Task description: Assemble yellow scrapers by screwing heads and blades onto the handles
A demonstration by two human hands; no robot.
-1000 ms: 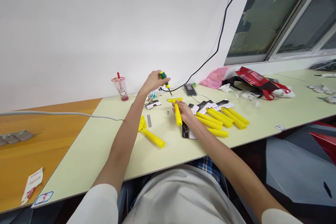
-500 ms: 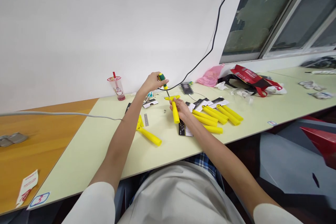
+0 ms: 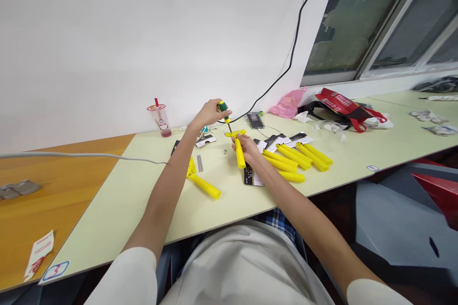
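My left hand (image 3: 210, 112) grips a green and yellow screwdriver (image 3: 224, 110) by its handle, shaft pointing down. The tip meets the crosspiece of a yellow plastic scraper (image 3: 240, 152); whether it sits in a screw I cannot tell. My right hand (image 3: 246, 147) is closed round the scraper near its head, the hollow handle tilted toward me. Left of it, a flat metal blade (image 3: 199, 163) lies on the table beside another yellow scraper (image 3: 203, 186), partly hidden by my left forearm. Tiny metal pieces, perhaps screws, (image 3: 225, 151) rest between blade and scraper.
Several yellow scrapers (image 3: 293, 156) lie on black and white cards to the right. A plastic drink cup (image 3: 161, 121) stands near the wall. Behind are a phone (image 3: 255, 120), a pink bag (image 3: 288, 103) and a red bag (image 3: 336, 102). A black cable (image 3: 294, 52) hangs down the wall.
The view has shifted very slightly. Both hands keep their hold, and the screwdriver stays on the scraper's crosspiece with little visible movement.
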